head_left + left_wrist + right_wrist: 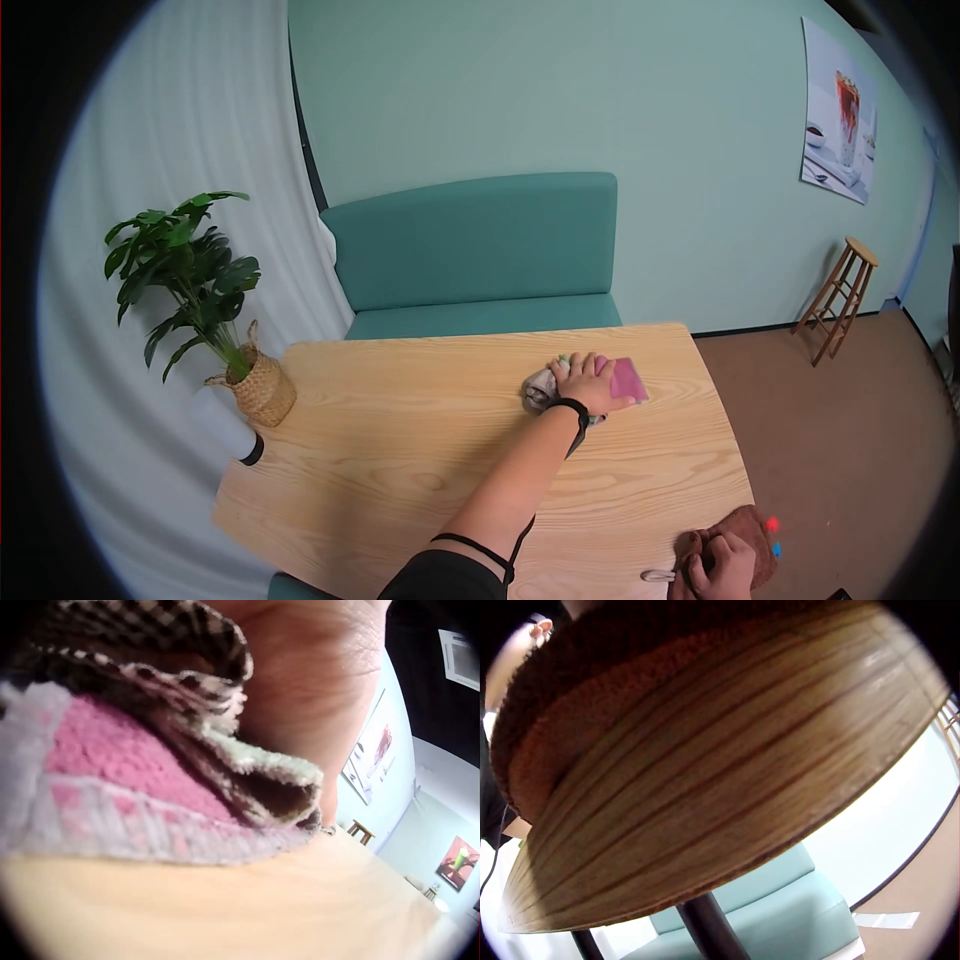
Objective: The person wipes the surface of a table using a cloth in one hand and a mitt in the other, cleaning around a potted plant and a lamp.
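My left hand point(588, 386) lies with spread fingers on a bunched checked cloth point(540, 390) and a pink cloth point(626, 380), toward the table's far right. In the left wrist view, the pink cloth point(120, 750) has a pale border and lies flat on the wood, with folds of checked cloth point(217, 697) over it, under the hand point(307, 690). At the near right edge, my right hand point(728, 567) has its fingers curled into a brown cloth point(750, 530) with a pale loop. The right wrist view shows the brown cloth point(562, 742) against the table edge; the right hand's fingertips are mostly hidden there.
The wooden table point(400, 430) fills the middle. A potted plant point(265, 385) and a pale cylinder with a dark end point(225, 425) are at its left. Behind stands a green bench point(480, 250); a wooden stool point(840, 290) is at the far right.
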A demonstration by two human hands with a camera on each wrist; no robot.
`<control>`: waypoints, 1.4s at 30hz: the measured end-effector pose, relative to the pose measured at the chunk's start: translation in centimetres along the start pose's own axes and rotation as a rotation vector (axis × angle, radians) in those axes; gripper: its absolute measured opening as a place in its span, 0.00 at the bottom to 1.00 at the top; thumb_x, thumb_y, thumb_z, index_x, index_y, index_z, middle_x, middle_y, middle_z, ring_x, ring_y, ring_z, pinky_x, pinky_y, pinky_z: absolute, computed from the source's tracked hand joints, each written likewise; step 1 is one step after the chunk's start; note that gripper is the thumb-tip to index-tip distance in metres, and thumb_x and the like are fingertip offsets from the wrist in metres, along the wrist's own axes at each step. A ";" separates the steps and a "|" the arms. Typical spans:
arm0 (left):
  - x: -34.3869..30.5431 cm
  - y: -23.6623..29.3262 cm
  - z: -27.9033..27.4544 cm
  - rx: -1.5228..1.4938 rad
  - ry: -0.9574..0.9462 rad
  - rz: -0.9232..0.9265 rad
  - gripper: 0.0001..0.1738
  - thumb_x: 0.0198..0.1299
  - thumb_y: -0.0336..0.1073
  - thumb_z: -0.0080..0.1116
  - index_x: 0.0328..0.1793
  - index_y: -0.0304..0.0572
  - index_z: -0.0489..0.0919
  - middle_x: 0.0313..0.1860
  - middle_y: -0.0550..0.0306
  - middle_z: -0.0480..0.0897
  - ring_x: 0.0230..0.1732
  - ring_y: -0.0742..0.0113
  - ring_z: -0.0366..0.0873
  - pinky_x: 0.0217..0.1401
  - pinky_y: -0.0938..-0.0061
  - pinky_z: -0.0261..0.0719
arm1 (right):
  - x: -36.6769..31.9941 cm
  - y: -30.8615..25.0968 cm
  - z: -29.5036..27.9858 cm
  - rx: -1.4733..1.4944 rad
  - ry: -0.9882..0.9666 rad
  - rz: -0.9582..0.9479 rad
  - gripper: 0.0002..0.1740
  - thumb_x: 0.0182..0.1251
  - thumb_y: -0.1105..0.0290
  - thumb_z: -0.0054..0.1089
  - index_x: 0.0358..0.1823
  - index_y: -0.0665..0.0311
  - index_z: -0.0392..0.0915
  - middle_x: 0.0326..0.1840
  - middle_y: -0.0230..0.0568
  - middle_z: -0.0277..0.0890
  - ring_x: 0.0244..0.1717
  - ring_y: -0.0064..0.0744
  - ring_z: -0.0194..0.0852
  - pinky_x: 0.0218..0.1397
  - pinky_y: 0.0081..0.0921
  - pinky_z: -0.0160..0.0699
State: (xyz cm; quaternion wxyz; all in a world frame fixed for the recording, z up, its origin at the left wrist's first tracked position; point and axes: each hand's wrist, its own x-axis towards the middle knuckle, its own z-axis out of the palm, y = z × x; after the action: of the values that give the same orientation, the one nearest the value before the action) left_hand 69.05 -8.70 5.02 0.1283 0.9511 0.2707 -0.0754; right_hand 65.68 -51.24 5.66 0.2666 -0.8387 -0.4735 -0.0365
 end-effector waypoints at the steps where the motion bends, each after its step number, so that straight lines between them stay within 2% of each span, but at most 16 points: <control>1: -0.5 0.0 0.3 0.001 0.009 0.021 0.62 0.62 0.83 0.53 0.93 0.56 0.51 0.94 0.47 0.47 0.93 0.39 0.33 0.82 0.20 0.30 | -0.1 0.0 0.0 0.002 0.014 -0.010 0.11 0.71 0.65 0.65 0.42 0.67 0.82 0.40 0.55 0.83 0.42 0.60 0.83 0.47 0.48 0.83; 4: -3.3 -1.5 0.6 -0.019 0.013 0.076 0.62 0.62 0.82 0.54 0.93 0.55 0.52 0.93 0.48 0.48 0.92 0.40 0.34 0.82 0.20 0.30 | -0.4 0.2 0.2 -0.007 0.032 -0.014 0.10 0.71 0.66 0.65 0.40 0.67 0.81 0.39 0.55 0.83 0.41 0.60 0.82 0.46 0.48 0.82; 7: -6.9 -4.7 0.6 -0.028 0.013 0.037 0.61 0.64 0.82 0.52 0.93 0.55 0.52 0.93 0.46 0.49 0.93 0.41 0.34 0.82 0.22 0.30 | -0.8 0.6 0.5 -0.003 0.033 -0.008 0.10 0.70 0.66 0.66 0.38 0.67 0.81 0.36 0.55 0.82 0.39 0.60 0.82 0.45 0.49 0.80; 9: -9.7 -7.9 0.9 -0.037 0.028 -0.013 0.61 0.64 0.83 0.50 0.93 0.54 0.52 0.93 0.44 0.49 0.93 0.41 0.35 0.82 0.24 0.31 | -0.9 0.7 1.0 0.011 0.088 -0.036 0.11 0.70 0.66 0.67 0.35 0.67 0.80 0.33 0.56 0.80 0.37 0.60 0.81 0.42 0.49 0.78; 14: -20.9 -17.0 1.0 -0.029 0.038 -0.168 0.64 0.63 0.85 0.51 0.93 0.52 0.52 0.93 0.42 0.49 0.93 0.43 0.36 0.84 0.26 0.32 | -1.2 1.6 1.5 -0.014 0.120 -0.057 0.11 0.71 0.65 0.67 0.36 0.66 0.81 0.34 0.57 0.82 0.36 0.60 0.81 0.41 0.51 0.78; 16: -26.2 -21.5 2.2 -0.022 0.042 -0.258 0.64 0.61 0.84 0.54 0.93 0.55 0.51 0.93 0.44 0.48 0.92 0.43 0.37 0.83 0.27 0.34 | -1.2 1.5 1.5 0.003 0.128 -0.047 0.11 0.71 0.65 0.67 0.35 0.66 0.81 0.34 0.57 0.82 0.35 0.60 0.81 0.40 0.51 0.78; 17: -29.1 -23.7 2.7 -0.032 0.053 -0.309 0.64 0.61 0.85 0.53 0.93 0.56 0.51 0.93 0.43 0.47 0.93 0.42 0.37 0.83 0.26 0.34 | -1.2 2.1 1.8 -0.033 0.173 -0.116 0.13 0.73 0.61 0.65 0.38 0.65 0.80 0.33 0.57 0.81 0.33 0.61 0.82 0.37 0.53 0.79; 20: -38.5 -29.3 3.2 -0.080 0.079 -0.484 0.64 0.59 0.85 0.54 0.93 0.60 0.51 0.94 0.43 0.47 0.93 0.38 0.37 0.84 0.22 0.34 | -1.3 2.7 3.4 0.033 0.223 -0.047 0.12 0.54 0.66 0.67 0.31 0.69 0.78 0.28 0.53 0.77 0.33 0.61 0.77 0.38 0.52 0.75; 21: -41.5 -31.0 3.4 -0.105 0.085 -0.555 0.64 0.59 0.85 0.55 0.93 0.61 0.51 0.94 0.44 0.47 0.93 0.38 0.37 0.84 0.21 0.34 | -1.3 2.8 3.5 0.040 0.221 -0.040 0.12 0.56 0.66 0.68 0.30 0.66 0.75 0.27 0.52 0.74 0.33 0.61 0.76 0.38 0.53 0.73; 26: -53.4 -39.9 5.5 -0.225 0.120 -0.854 0.65 0.57 0.84 0.58 0.93 0.67 0.48 0.94 0.48 0.44 0.93 0.37 0.36 0.85 0.21 0.35 | -1.3 2.6 3.6 0.047 0.253 -0.050 0.12 0.56 0.68 0.67 0.32 0.68 0.76 0.30 0.54 0.73 0.35 0.63 0.75 0.39 0.53 0.72; 27: -54.5 -39.9 5.1 -0.274 0.134 -0.905 0.65 0.56 0.85 0.57 0.94 0.70 0.45 0.95 0.51 0.41 0.93 0.37 0.33 0.85 0.22 0.32 | -1.3 2.5 3.5 0.043 0.250 -0.048 0.12 0.56 0.68 0.67 0.32 0.68 0.75 0.30 0.55 0.73 0.35 0.63 0.75 0.39 0.53 0.71; 31: -54.6 -39.1 4.5 -0.253 0.080 -1.027 0.68 0.55 0.87 0.55 0.94 0.69 0.43 0.95 0.50 0.38 0.93 0.36 0.32 0.85 0.22 0.31 | -1.2 2.0 3.3 0.039 0.258 -0.022 0.13 0.55 0.67 0.67 0.31 0.68 0.74 0.28 0.54 0.72 0.34 0.63 0.74 0.38 0.53 0.70; 35: -54.2 -40.8 5.9 -0.233 0.095 -0.944 0.68 0.56 0.87 0.54 0.94 0.64 0.43 0.95 0.48 0.39 0.93 0.33 0.31 0.84 0.21 0.31 | -1.2 1.8 3.2 0.039 0.259 -0.002 0.13 0.55 0.67 0.68 0.29 0.67 0.72 0.28 0.54 0.72 0.33 0.63 0.74 0.38 0.53 0.71; 37: -53.3 -36.9 4.9 -0.210 0.066 -0.889 0.69 0.56 0.87 0.54 0.94 0.61 0.43 0.95 0.45 0.40 0.92 0.31 0.31 0.83 0.20 0.32 | -1.2 1.7 3.1 0.053 0.270 -0.014 0.13 0.54 0.68 0.68 0.28 0.66 0.72 0.28 0.54 0.72 0.34 0.63 0.73 0.38 0.52 0.71; 39: -51.4 -36.3 5.9 -0.160 0.068 -0.772 0.69 0.57 0.87 0.54 0.94 0.58 0.44 0.94 0.41 0.41 0.92 0.30 0.31 0.83 0.19 0.33 | -1.2 1.7 3.2 0.071 0.274 -0.026 0.13 0.54 0.69 0.68 0.28 0.67 0.72 0.29 0.54 0.72 0.34 0.63 0.73 0.38 0.52 0.71; 42: -47.9 -32.6 5.8 -0.088 0.028 -0.620 0.68 0.58 0.86 0.54 0.94 0.56 0.45 0.93 0.36 0.42 0.92 0.29 0.32 0.83 0.19 0.35 | -1.2 1.7 3.2 0.055 0.257 0.007 0.13 0.53 0.69 0.68 0.28 0.67 0.71 0.29 0.55 0.71 0.34 0.63 0.73 0.38 0.52 0.71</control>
State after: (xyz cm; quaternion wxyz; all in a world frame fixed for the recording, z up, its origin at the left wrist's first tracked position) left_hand 10.91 -7.35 3.11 0.1364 0.8177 0.5525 -0.0860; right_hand 65.81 -51.29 1.84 0.3479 -0.8211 -0.4335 -0.1296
